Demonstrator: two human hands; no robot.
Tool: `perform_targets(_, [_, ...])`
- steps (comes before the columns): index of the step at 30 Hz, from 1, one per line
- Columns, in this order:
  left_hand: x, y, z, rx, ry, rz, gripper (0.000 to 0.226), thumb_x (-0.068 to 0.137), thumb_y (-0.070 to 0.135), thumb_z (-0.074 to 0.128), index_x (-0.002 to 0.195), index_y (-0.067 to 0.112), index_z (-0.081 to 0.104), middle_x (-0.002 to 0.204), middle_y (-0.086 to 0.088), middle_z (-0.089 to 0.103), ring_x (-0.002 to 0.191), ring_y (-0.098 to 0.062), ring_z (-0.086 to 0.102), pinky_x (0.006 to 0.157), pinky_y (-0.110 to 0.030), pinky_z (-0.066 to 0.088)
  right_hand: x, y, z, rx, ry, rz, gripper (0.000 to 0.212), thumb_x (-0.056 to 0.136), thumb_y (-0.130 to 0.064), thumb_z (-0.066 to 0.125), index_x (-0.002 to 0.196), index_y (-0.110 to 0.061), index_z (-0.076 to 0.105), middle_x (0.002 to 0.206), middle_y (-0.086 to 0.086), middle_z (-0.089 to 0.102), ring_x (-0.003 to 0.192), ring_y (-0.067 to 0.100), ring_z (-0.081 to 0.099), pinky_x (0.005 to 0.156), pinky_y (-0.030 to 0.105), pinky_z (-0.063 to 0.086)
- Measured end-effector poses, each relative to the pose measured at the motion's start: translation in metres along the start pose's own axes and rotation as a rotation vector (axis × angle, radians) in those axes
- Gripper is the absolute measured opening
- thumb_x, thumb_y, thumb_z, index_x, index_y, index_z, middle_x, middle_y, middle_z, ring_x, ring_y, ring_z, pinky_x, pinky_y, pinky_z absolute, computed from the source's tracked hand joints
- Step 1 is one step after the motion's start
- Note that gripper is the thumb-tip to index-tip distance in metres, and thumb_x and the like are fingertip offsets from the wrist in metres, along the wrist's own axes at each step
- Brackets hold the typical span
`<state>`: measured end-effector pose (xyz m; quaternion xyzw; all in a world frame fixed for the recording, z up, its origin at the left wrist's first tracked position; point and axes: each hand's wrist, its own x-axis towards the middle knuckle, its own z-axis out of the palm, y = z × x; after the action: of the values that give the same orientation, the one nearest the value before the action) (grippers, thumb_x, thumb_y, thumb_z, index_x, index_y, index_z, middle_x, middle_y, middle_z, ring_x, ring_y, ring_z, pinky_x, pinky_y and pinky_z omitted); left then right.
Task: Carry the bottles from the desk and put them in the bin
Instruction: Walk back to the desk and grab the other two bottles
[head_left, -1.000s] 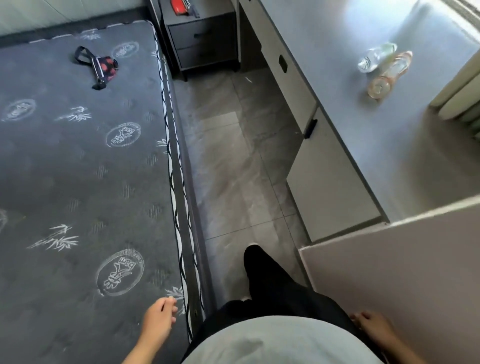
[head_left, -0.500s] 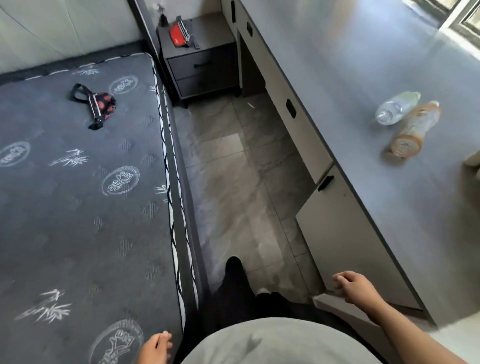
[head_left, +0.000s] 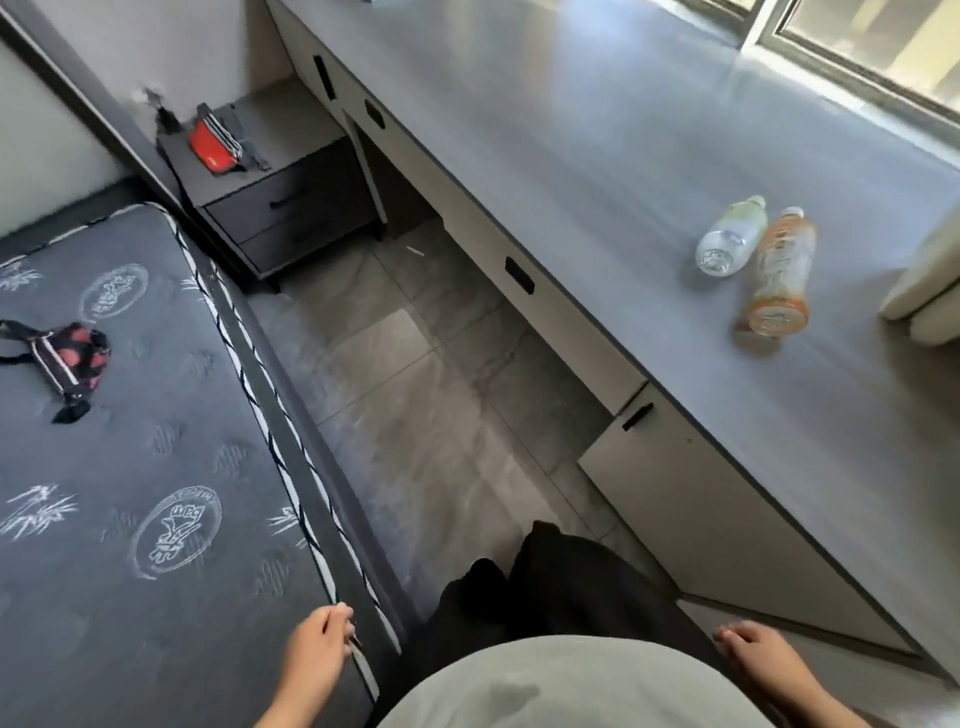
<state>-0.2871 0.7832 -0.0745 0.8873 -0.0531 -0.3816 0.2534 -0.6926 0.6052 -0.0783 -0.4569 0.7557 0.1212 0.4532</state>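
Two bottles lie on their sides on the desk (head_left: 597, 156) at the right of the frame: a clear bottle (head_left: 731, 242) and an orange bottle (head_left: 781, 274), touching each other. Both hands hang low at the bottom edge and hold nothing; the left hand (head_left: 317, 652) has loosely curled fingers, and the right hand (head_left: 761, 657) is relaxed. I judge the approach step is in hand, with no bottle picked yet. Next, a hand must reach up and right to grip one. No bin is visible.
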Motion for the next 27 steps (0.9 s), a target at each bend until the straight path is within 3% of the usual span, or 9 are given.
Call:
perform_targets(2, [0.020,0.021,0.003,0.036,-0.037,0.037,0.021,0.092,0.008,0.048,0.082,0.002,0.065,0.076,-0.017,0.063,0.054,-0.023,0.050,0.053,-0.029,0.037,0.001,-0.006,0.001,0.047,0.007,0.031,0.022,0.091,0.000,0.052,0.089,0.011,0.070,0.075,0.017,0.063,0.053,0.025,0.051,0.042,0.011,0.039])
perform_targets(4, [0.038,0.042,0.007,0.078,-0.069,0.044,0.021,0.092,0.008,0.048,0.083,0.001,0.066,0.075,-0.016,0.063,0.055,-0.024,0.050,0.053,-0.029,0.037,0.007,-0.014,0.001,0.094,0.018,0.055,0.021,0.090,0.004,0.051,0.089,0.012,0.070,0.078,0.018,0.063,0.056,0.033,0.052,0.041,0.006,0.040])
perform_targets(9, [0.076,0.087,0.021,0.119,-0.094,0.035,0.022,0.093,0.009,0.049,0.082,-0.002,0.065,0.073,-0.018,0.061,0.054,-0.024,0.048,0.051,-0.031,0.036,0.040,-0.059,-0.008,0.194,0.033,0.067,0.022,0.093,-0.001,0.047,0.084,0.003,0.067,0.076,0.018,0.066,0.066,0.027,0.058,0.055,0.025,0.043])
perform_targets(14, [0.105,0.135,0.028,0.151,-0.104,0.060,0.021,0.091,0.011,0.053,0.079,0.001,0.066,0.073,-0.019,0.062,0.055,-0.025,0.050,0.057,-0.030,0.037,0.064,-0.122,-0.030,0.263,0.046,-0.028,0.020,0.095,-0.007,0.045,0.090,-0.006,0.065,0.072,0.004,0.063,0.066,0.023,0.060,0.060,0.028,0.041])
perform_targets(20, [0.137,0.201,0.037,0.180,-0.160,0.091,0.022,0.091,0.013,0.052,0.080,0.002,0.067,0.073,-0.017,0.063,0.057,-0.026,0.051,0.066,-0.033,0.039,0.059,-0.191,-0.056,0.269,0.070,-0.209,0.019,0.095,-0.013,0.047,0.089,-0.020,0.063,0.086,0.000,0.068,0.084,0.020,0.066,0.084,0.034,0.050])
perform_targets(22, [0.148,0.231,0.047,0.216,-0.195,0.132,0.021,0.091,0.014,0.052,0.078,0.005,0.067,0.074,-0.016,0.064,0.057,-0.026,0.052,0.068,-0.033,0.041,0.058,-0.212,-0.066,0.322,0.088,-0.246,0.020,0.095,-0.012,0.046,0.087,-0.023,0.062,0.085,-0.001,0.068,0.085,0.020,0.067,0.082,0.031,0.051])
perform_targets(25, [0.160,0.283,0.065,0.274,-0.288,0.236,0.021,0.091,0.013,0.051,0.077,0.010,0.066,0.074,-0.013,0.065,0.057,-0.025,0.051,0.068,-0.034,0.041,0.059,-0.244,-0.086,0.406,0.165,-0.271,0.018,0.096,-0.011,0.047,0.090,-0.020,0.061,0.083,-0.002,0.066,0.077,0.012,0.065,0.066,0.010,0.046])
perform_targets(27, [0.165,0.321,0.077,0.325,-0.344,0.338,0.021,0.091,0.013,0.052,0.075,0.016,0.066,0.075,-0.009,0.067,0.058,-0.024,0.053,0.068,-0.035,0.042,0.059,-0.263,-0.102,0.455,0.230,-0.271,0.015,0.096,-0.011,0.047,0.093,-0.017,0.061,0.082,-0.001,0.064,0.072,0.006,0.061,0.062,0.010,0.044])
